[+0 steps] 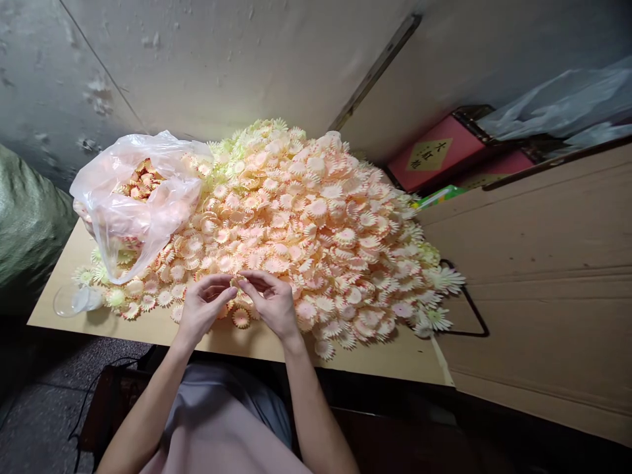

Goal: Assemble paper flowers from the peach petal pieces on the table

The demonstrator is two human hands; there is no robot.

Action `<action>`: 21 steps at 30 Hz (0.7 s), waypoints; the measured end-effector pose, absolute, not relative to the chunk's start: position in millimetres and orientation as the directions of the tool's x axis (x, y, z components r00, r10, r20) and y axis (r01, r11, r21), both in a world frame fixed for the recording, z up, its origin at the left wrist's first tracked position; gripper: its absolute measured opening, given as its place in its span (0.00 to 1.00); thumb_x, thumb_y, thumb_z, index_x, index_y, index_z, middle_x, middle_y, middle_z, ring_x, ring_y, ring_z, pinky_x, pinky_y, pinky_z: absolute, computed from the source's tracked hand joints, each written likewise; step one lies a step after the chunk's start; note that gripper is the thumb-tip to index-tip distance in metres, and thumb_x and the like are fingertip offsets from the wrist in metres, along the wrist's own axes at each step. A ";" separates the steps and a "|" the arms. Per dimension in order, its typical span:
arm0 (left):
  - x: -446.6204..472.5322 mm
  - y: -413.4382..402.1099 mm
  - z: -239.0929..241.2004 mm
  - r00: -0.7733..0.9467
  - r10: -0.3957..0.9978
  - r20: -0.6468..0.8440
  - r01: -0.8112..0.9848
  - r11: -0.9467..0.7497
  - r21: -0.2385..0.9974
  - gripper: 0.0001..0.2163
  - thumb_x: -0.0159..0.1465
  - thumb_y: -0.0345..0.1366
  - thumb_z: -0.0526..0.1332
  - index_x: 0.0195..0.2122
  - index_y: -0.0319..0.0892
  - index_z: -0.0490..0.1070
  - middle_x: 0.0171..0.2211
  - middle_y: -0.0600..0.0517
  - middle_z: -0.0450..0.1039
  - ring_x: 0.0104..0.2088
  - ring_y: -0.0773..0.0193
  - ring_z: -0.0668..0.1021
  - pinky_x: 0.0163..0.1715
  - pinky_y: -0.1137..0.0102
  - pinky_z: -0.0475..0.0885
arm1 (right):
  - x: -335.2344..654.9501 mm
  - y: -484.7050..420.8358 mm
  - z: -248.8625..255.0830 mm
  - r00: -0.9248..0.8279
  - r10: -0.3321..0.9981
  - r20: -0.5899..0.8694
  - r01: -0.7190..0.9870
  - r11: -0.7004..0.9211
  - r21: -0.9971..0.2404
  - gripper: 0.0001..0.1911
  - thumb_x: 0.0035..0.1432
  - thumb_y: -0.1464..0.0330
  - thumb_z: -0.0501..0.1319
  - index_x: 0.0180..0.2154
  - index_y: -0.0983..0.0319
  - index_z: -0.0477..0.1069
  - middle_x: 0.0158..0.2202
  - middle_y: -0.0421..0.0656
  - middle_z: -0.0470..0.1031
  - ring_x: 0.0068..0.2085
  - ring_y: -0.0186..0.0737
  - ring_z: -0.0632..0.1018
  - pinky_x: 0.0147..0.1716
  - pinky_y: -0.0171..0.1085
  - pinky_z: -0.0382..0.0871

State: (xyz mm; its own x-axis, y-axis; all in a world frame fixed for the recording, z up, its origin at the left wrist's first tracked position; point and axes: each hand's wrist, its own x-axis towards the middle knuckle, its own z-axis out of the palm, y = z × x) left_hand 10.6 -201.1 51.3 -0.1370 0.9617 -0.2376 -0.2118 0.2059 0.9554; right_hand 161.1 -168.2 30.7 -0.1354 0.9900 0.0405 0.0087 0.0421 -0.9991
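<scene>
My left hand (203, 308) and my right hand (274, 304) meet over the front of the table, fingertips pinched together. Between them is a small artificial flower piece (236, 282), mostly covered by the fingers. Just below, a round flower piece with a reddish scalloped edge (241, 318) lies on the wooden tabletop (385, 365). Behind both hands rises a wide heap of pale pink and yellow artificial flower pieces (296, 217).
A translucent plastic bag (111, 191) with darker red-edged flower pieces (143, 181) sits back left. A clear cup (74, 301) lies near the left edge. Cardboard (533, 283) and a red box (439, 155) border the right side. A green sack (29, 230) stands left.
</scene>
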 end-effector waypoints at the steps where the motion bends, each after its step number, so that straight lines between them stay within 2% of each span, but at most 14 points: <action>1: 11.2 -201.0 51.2 -0.141 0.963 -0.229 -0.209 0.197 0.958 0.14 0.52 0.41 0.73 0.37 0.39 0.79 0.36 0.48 0.81 0.37 0.60 0.82 0.42 0.68 0.78 | 161.3 -168.7 30.8 -0.148 0.988 0.039 -0.003 0.039 -0.999 0.13 0.55 0.63 0.68 0.43 0.60 0.78 0.42 0.46 0.82 0.43 0.43 0.84 0.47 0.42 0.80; 4: 12.4 -201.0 51.3 -0.117 0.970 -0.211 -0.197 0.186 0.963 0.14 0.54 0.42 0.71 0.38 0.39 0.79 0.37 0.47 0.81 0.37 0.60 0.82 0.42 0.68 0.79 | 161.9 -170.0 30.0 -0.182 0.983 0.018 -0.030 0.013 -0.999 0.16 0.56 0.64 0.67 0.47 0.59 0.77 0.46 0.47 0.82 0.47 0.44 0.83 0.49 0.44 0.79; 11: 10.5 -200.8 53.6 -0.187 0.954 -0.235 -0.125 0.215 0.969 0.14 0.56 0.44 0.70 0.38 0.39 0.79 0.35 0.48 0.79 0.32 0.64 0.81 0.34 0.71 0.79 | 165.4 -171.0 29.3 -0.061 0.997 0.041 0.081 0.046 -0.996 0.11 0.52 0.63 0.70 0.38 0.61 0.80 0.36 0.46 0.84 0.35 0.44 0.84 0.39 0.41 0.82; 16: 10.3 -199.8 53.4 -0.168 0.958 -0.233 -0.138 0.211 0.968 0.14 0.56 0.45 0.70 0.38 0.39 0.79 0.35 0.48 0.80 0.33 0.63 0.81 0.35 0.71 0.78 | 166.9 -173.3 29.5 -0.054 0.997 0.050 0.109 0.056 -0.992 0.12 0.54 0.60 0.68 0.38 0.61 0.79 0.31 0.44 0.83 0.32 0.43 0.83 0.33 0.40 0.81; 21: 10.3 -200.8 52.6 -0.111 0.964 -0.241 -0.122 0.227 0.966 0.15 0.56 0.45 0.69 0.39 0.39 0.79 0.34 0.47 0.81 0.33 0.62 0.81 0.37 0.70 0.77 | 167.1 -175.1 25.5 -0.095 0.994 0.058 0.171 0.073 -0.982 0.14 0.58 0.59 0.64 0.40 0.62 0.77 0.30 0.44 0.81 0.28 0.39 0.81 0.26 0.35 0.77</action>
State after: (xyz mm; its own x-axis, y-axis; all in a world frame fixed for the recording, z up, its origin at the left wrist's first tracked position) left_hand 10.3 -200.8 52.6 -0.1107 0.9642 -0.2408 -0.1221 0.2273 0.9661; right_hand 167.1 -175.1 25.5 -0.0952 0.9938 0.0577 0.1713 0.0735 -0.9825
